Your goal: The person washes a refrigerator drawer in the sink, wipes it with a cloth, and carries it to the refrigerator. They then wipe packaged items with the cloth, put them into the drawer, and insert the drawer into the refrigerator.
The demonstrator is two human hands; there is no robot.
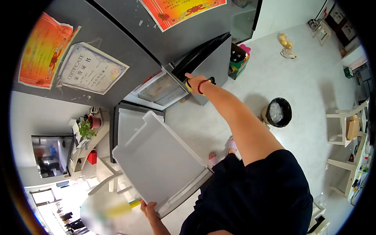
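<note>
A pale grey drawer hangs tilted in front of me, and my left hand grips its lower left corner. My right hand, with a red bead bracelet at the wrist, reaches to the open lower fridge door. Its fingers curl round a small yellow item, mostly hidden, and the index finger stretches towards the door's inner edge. Beside that hand, a frosted inner drawer shows in the open compartment of the dark grey fridge.
A second lower door stands open behind the drawer. On the floor are a lined bin, a carton with bottles and yellow objects. A chair is at the left, with more chairs at the far right.
</note>
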